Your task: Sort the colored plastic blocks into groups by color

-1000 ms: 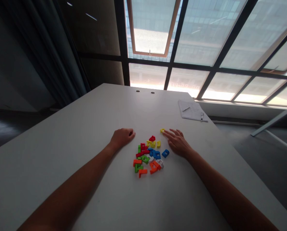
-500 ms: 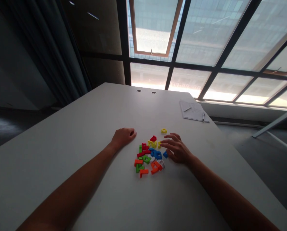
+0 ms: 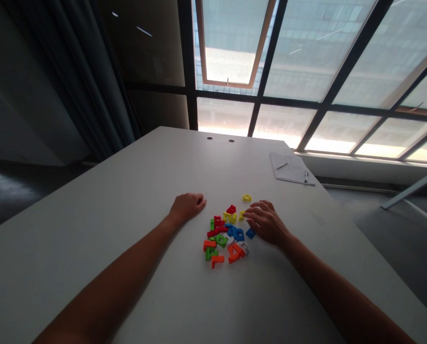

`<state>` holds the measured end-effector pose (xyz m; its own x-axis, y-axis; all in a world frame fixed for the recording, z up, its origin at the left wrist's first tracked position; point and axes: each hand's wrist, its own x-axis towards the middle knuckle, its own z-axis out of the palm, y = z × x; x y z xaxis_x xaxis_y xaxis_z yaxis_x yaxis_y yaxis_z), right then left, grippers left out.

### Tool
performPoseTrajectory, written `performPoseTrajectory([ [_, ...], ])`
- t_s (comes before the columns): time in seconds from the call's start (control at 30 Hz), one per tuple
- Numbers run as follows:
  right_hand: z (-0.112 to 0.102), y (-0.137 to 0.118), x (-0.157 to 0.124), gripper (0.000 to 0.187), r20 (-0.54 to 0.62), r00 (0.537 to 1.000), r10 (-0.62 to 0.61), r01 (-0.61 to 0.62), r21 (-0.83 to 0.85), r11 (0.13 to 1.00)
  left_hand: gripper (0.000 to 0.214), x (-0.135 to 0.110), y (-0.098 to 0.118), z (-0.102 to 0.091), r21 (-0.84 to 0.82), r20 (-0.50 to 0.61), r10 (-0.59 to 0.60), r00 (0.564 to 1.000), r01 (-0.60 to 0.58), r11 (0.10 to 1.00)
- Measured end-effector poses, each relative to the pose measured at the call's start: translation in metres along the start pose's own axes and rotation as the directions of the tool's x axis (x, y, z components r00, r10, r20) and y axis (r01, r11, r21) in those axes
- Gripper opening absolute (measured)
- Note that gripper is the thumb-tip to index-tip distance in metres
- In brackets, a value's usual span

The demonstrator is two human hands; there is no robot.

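Facing tall windows [image 3: 295, 52], a white table [image 3: 199, 167] bears colourful pieces [image 3: 220, 241], left fingers [image 3: 201, 199] curled inward, right fingers [image 3: 257, 211] loosely spread.

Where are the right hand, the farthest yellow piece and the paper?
Right hand [image 3: 266, 222]: head view, back of the hand.
Farthest yellow piece [image 3: 246, 199]: head view, near side of its body.
Paper [image 3: 294, 170]: head view, bare middle of the sheet.

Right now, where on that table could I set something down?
Bare patches: left of the left hand, between the forearms below the orange pieces, and between the dark round spots and the lone yellow piece. It's crowded beside the right hand, where colored pieces cluster; papers and pens occupy the far right.
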<state>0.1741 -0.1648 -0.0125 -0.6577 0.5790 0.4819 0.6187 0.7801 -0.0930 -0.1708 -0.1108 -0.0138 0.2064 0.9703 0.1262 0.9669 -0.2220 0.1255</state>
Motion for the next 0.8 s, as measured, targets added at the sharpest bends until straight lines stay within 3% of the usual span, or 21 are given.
performPoseTrajectory([
  [0.13, 0.002, 0.009, 0.0, 0.031, -0.03, 0.989, 0.144, -0.147, -0.099, 0.984, 0.041, 0.0, 0.001, -0.001, 0.002, 0.007, -0.002, 1.0, 0.002, 1.0],
  [0.43, 0.007, 0.025, 0.007, 0.038, 0.086, 0.955, 0.284, -0.259, -0.227, 0.939, 0.042, -0.001, 0.003, -0.003, 0.021, 0.018, 0.003, 1.0, -0.003, 1.0],
  [0.67, 0.007, 0.022, 0.007, 0.04, 0.007, 0.961, 0.276, -0.268, -0.222, 0.938, 0.041, 0.0, 0.003, -0.002, 0.027, 0.022, -0.004, 1.0, 0.003, 1.0],
  [0.8, 0.012, 0.019, 0.017, 0.043, 0.093, 0.955, 0.28, -0.256, -0.207, 0.944, 0.04, 0.0, 0.002, -0.001, 0.026, 0.015, -0.007, 1.0, 0.006, 1.0],
])
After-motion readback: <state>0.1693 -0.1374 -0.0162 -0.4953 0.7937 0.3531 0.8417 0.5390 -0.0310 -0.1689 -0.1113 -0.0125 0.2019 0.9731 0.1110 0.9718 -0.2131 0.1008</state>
